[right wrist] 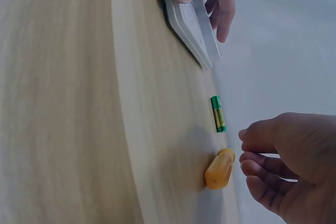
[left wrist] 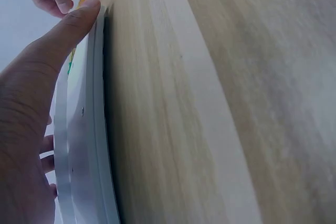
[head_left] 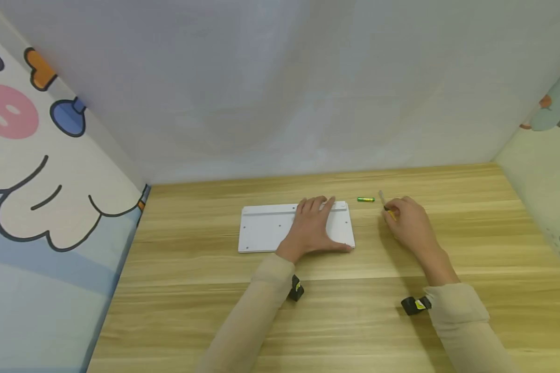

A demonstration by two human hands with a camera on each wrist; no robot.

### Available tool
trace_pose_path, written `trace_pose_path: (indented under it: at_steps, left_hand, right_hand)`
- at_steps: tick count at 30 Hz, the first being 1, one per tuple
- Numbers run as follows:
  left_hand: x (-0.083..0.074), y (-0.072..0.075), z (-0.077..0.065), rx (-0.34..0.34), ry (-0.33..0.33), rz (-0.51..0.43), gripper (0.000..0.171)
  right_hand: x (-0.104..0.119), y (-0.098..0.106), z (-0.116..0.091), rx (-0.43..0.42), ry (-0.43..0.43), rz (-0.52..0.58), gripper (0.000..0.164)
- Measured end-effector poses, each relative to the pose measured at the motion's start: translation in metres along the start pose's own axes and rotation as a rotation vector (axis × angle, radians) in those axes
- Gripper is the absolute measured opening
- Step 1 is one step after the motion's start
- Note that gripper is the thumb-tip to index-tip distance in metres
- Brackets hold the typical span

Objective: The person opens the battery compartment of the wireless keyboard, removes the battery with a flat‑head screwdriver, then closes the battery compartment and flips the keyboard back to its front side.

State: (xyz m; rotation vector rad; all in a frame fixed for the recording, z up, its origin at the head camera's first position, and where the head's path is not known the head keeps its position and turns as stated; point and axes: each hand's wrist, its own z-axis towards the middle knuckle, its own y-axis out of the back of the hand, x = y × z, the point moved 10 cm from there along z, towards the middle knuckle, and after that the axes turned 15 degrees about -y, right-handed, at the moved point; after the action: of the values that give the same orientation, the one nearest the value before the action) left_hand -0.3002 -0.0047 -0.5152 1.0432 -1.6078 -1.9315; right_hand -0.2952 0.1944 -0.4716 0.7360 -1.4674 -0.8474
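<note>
A flat white keyboard [head_left: 266, 228] lies underside up on the table, small screws in its face and a raised bar along its far side. My left hand [head_left: 312, 228] rests spread across its right half, thumb at the near right corner, fingertips over the far edge. Right of it, a screwdriver with a translucent yellow handle [right wrist: 219, 170] lies on the wood, its metal shaft [head_left: 381, 197] pointing away. Close beside that handle hovers my right hand [right wrist: 286, 166], fingers loosely bent with nothing between them. Between keyboard and screwdriver sit green-and-yellow batteries [right wrist: 218, 114], close together.
The wood-grain table [head_left: 191, 311] meets a pale grey curtain [head_left: 308, 103] at the back. A cartoon-printed panel [head_left: 74, 207] stands along the left side, and another printed panel [head_left: 541, 176] borders the right. Small black wrist cameras [head_left: 296, 288] hang under both sleeves.
</note>
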Motion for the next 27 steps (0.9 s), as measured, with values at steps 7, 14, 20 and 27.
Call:
trace_pose_path:
  at_steps: [7, 14, 20, 27]
  left_hand:
    - [-0.004, -0.005, 0.006, 0.048, 0.002, 0.047, 0.139]
    - [-0.008, -0.002, 0.012, 0.055, -0.035, 0.102, 0.133]
    - [-0.012, 0.0, 0.015, 0.043, -0.087, 0.156, 0.13]
    - [-0.018, 0.001, 0.017, 0.042, -0.136, 0.203, 0.129]
  right_hand:
    - [-0.011, -0.001, -0.003, 0.034, -0.04, 0.026, 0.027]
    - [-0.019, -0.005, -0.003, 0.065, -0.065, 0.031, 0.029]
    - [-0.022, -0.006, -0.002, 0.053, -0.071, 0.028, 0.029]
    - [-0.021, -0.006, -0.002, 0.056, -0.083, 0.025, 0.028]
